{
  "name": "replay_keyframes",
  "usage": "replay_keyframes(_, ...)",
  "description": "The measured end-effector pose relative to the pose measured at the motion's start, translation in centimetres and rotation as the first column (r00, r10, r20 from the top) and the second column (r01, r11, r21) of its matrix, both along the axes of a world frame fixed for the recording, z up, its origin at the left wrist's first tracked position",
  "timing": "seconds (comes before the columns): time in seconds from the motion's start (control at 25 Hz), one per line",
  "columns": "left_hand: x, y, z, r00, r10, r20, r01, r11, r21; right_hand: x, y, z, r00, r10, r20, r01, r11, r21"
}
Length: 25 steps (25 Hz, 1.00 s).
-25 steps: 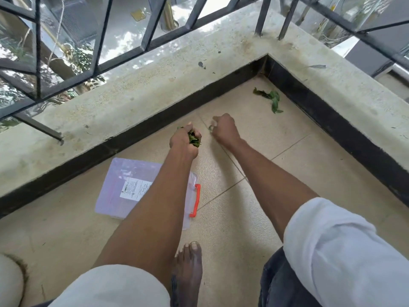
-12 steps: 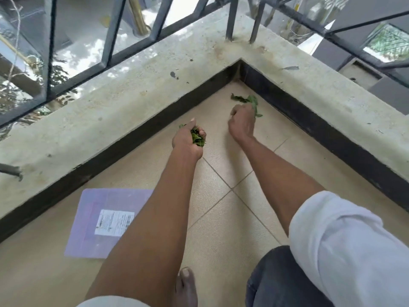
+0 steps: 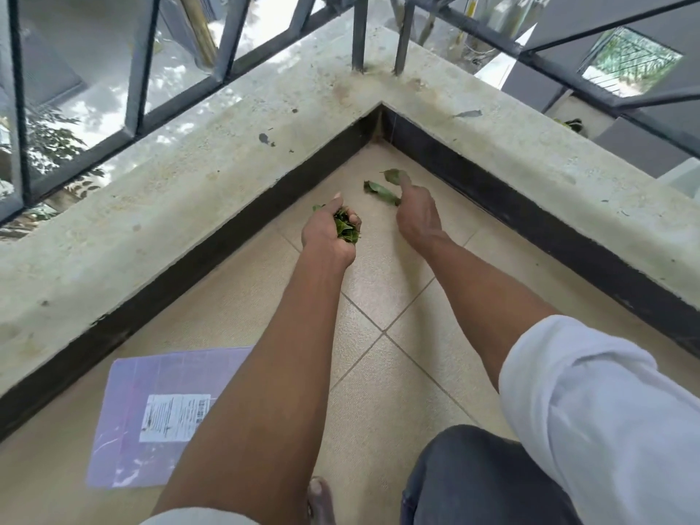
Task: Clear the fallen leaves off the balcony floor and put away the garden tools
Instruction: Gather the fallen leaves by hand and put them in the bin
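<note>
My left hand (image 3: 328,232) is curled round a bunch of green leaves (image 3: 345,226), held above the beige tiled floor (image 3: 382,297). To its right, near the balcony corner, my right hand (image 3: 417,216) reaches forward. Its thumb and fingers pinch two loose green leaves (image 3: 380,191), one long and dark, the other by the fingertip. No garden tool is in view.
A pale purple plastic box (image 3: 166,407) with a white label lies on the floor at lower left, partly behind my left forearm. A concrete ledge (image 3: 197,176) with a black skirting and a metal railing (image 3: 223,43) bounds the corner. My bare foot (image 3: 320,500) is at the bottom.
My right hand moved from beside the left hand out to the leaves in the corner and closed on them. The left hand kept its bunch. The view shifted towards the corner.
</note>
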<state>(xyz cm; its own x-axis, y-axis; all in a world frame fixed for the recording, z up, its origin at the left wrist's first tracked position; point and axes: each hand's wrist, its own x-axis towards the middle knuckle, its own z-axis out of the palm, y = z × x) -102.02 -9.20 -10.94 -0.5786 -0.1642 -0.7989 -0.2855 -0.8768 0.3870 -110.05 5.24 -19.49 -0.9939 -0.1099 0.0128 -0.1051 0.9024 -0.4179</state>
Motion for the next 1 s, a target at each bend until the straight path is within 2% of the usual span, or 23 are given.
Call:
replay_keyframes(0.08,0.0,0.1,0.2,1.0,0.001,0.011,-0.001,1.0,-0.003,-0.4,0.5,0.5,0.997,-0.071,-0.02,0.072,0.996,0.044)
replay_keyframes(0.16,0.1,0.2,0.1,1.0,0.011,0.022,-0.011,1.0,-0.004,-0.7,0.6,1.5,0.975,-0.214,-0.061,0.217,0.975,0.04)
replay_keyframes(0.28,0.4,0.2,0.0,0.999,0.016,0.034,-0.016,1.0,-0.019,-1.8,-0.5,3.7,0.894,-0.447,0.039,0.442,0.861,-0.251)
replay_keyframes(0.36,0.5,0.1,-0.1,0.999,0.022,0.047,-0.021,0.999,-0.03,-2.8,-1.4,5.0,0.841,-0.521,0.146,0.537,0.77,-0.346)
replay_keyframes(0.4,0.6,0.1,-0.1,0.999,0.021,0.049,-0.02,0.999,-0.031,-3.4,-1.8,5.2,0.847,-0.504,0.168,0.527,0.757,-0.387)
replay_keyframes(0.48,0.7,0.1,-0.1,0.999,0.017,0.042,-0.016,0.999,-0.028,-4.0,-2.4,5.3,0.917,-0.382,0.114,0.395,0.832,-0.39)
replay_keyframes(0.56,0.7,0.1,-0.1,0.999,0.011,0.032,-0.011,1.0,-0.02,-3.9,-2.3,3.9,0.964,-0.24,0.113,0.261,0.929,-0.26)
replay_keyframes(0.64,0.6,0.0,-0.2,0.999,0.019,0.031,-0.018,1.0,-0.017,-2.7,-1.7,1.2,0.975,-0.169,0.142,0.173,0.985,-0.016)
replay_keyframes(0.72,0.6,-0.3,-0.1,0.999,0.028,0.029,-0.028,0.999,-0.015,-0.2,-1.3,-0.6,0.981,-0.172,0.088,0.168,0.984,0.056)
replay_keyframes(0.8,0.6,-0.3,0.0,0.999,0.038,0.029,-0.038,0.999,-0.014,1.8,-1.5,-0.8,0.998,-0.063,-0.018,0.064,0.996,0.063)
replay_keyframes(0.88,0.4,-0.3,-0.1,0.999,0.043,0.031,-0.042,0.999,-0.015,1.5,-1.7,0.6,0.997,0.014,-0.072,-0.012,0.999,0.036)
replay_keyframes(1.0,0.4,-0.2,-0.1,0.997,0.06,0.045,-0.06,0.998,-0.01,-1.3,-2.0,2.9,0.996,0.034,-0.087,-0.024,0.993,0.119)
